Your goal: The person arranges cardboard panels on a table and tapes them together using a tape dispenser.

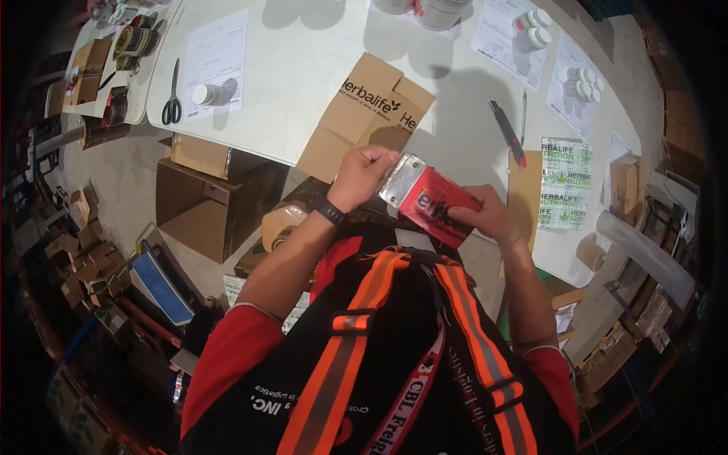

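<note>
My right hand grips a red tape dispenser with black lettering and a silver metal end. At that silver end, the fingers of my left hand are pinched together; whether they hold the metal or the tape's end cannot be made out. Just beyond my left hand, a brown cardboard box with black Herbalife print lies at the table's near edge. A box cutter rests on the table to the right, past my right hand.
Left on the white table are scissors and a white bottle on paper. Several white bottles stand on sheets at right, near printed packaging and a clear roll. An open carton stands below the table's left edge.
</note>
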A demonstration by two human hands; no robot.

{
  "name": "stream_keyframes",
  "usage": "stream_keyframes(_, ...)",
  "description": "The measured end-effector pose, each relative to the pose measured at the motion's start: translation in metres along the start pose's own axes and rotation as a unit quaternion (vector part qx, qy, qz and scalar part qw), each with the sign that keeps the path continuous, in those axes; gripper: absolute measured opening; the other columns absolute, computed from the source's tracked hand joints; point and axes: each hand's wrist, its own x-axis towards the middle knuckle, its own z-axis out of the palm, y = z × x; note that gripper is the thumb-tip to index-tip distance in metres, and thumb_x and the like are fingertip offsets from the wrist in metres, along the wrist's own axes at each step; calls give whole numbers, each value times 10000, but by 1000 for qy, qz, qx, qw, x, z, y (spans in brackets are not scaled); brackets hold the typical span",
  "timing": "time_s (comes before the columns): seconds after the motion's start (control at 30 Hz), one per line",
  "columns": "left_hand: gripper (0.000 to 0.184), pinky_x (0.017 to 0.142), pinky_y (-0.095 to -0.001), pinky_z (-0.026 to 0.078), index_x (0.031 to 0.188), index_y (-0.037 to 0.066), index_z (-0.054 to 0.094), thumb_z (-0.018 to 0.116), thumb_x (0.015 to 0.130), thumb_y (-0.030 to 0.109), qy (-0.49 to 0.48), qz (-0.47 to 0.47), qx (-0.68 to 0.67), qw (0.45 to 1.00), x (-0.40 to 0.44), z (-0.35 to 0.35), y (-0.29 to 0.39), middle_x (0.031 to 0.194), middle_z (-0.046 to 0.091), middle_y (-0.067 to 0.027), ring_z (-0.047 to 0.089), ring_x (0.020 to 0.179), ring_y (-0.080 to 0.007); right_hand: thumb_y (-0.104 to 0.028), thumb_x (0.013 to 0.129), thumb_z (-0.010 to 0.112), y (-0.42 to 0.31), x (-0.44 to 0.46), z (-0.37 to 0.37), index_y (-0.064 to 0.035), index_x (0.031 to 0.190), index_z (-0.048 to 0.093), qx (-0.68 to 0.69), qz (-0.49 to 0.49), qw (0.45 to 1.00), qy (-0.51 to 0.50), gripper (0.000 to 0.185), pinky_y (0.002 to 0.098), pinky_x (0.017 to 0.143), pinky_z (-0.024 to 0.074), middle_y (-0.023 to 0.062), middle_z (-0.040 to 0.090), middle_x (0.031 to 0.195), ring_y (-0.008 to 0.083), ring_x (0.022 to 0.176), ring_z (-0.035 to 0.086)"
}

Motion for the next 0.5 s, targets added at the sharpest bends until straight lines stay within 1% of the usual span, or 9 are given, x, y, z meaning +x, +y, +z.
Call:
stream_keyframes(0.03, 186, 528, -199, 418, 917, 14, 688, 590, 952, 168, 55, -17, -62, 996, -1, 0, 23, 703, 625, 9, 511, 582, -27, -153, 819, 725, -5, -3, -3, 47, 1084, 669, -8, -6, 1000, 9, 337, 231, 710, 484, 17, 679, 833, 59, 778, 578)
stream_keyframes(0.07, 201, 525, -206, 409, 858, 21, 695, 602, 944, 177, 101, -15, -65, 993, 5, -11, 35, 654, 603, 14, 503, 573, -36, -165, 824, 727, -10, -6, -6, 35, 1086, 674, -15, -12, 1000, 19, 334, 230, 696, 485, 16, 681, 825, 56, 765, 580)
stream_keyframes(0.13, 230, 532, -223, 423, 836, 12, 704, 611, 940, 195, 91, 27, 13, 995, 22, -49, 31, 651, 617, 9, 511, 565, -61, -166, 828, 722, -15, -6, -9, 18, 1092, 679, -22, 15, 999, 20, 325, 229, 679, 486, 8, 678, 817, 55, 741, 580)
stream_keyframes(0.17, 230, 532, -223, 423, 836, 12, 704, 611, 940, 195, 93, 28, 12, 995, 30, -54, 33, 651, 617, 9, 511, 565, -61, -184, 833, 719, -13, 1, -9, 18, 1089, 679, -29, 16, 999, 32, 329, 230, 672, 484, 5, 676, 815, 56, 735, 580)
stream_keyframes(0.23, 235, 543, -236, 438, 845, -4, 704, 636, 924, 206, 95, 17, 111, 989, 40, -63, 37, 664, 632, -3, 530, 568, -82, -257, 851, 706, -6, 25, -5, 25, 1047, 685, -52, 24, 997, 47, 345, 230, 641, 468, -6, 659, 790, 53, 717, 570)
stream_keyframes(0.33, 215, 544, -240, 442, 848, -10, 701, 669, 897, 197, 130, 26, 188, 973, 67, -81, -3, 666, 631, -11, 538, 573, -85, -319, 837, 713, 17, 67, -6, 31, 974, 702, -57, 54, 996, 49, 376, 245, 626, 447, 0, 636, 743, 63, 680, 528)
stream_keyframes(0.4, 168, 545, -249, 451, 843, -5, 701, 708, 859, 162, 123, 46, 159, 978, 74, -87, -16, 687, 645, -26, 544, 574, -83, -338, 832, 712, 27, 84, -9, 28, 954, 704, -64, 51, 995, 48, 387, 249, 621, 444, 1, 628, 731, 69, 667, 525)
stream_keyframes(0.47, 120, 575, -258, 473, 855, 3, 704, 722, 834, 120, 75, -40, 132, 988, 78, -90, -23, 723, 672, -36, 572, 599, -88, -358, 827, 712, 28, 92, -9, 26, 934, 706, -71, 52, 995, 48, 399, 253, 616, 442, 3, 620, 718, 75, 653, 521)
stream_keyframes(0.5, 120, 575, -258, 473, 855, 3, 704, 722, 834, 120, 75, -42, 130, 988, 81, -91, -27, 723, 672, -36, 572, 599, -88, -352, 828, 711, 28, 95, -10, 25, 930, 708, -74, 63, 994, 52, 392, 253, 615, 442, 5, 620, 717, 75, 652, 522)
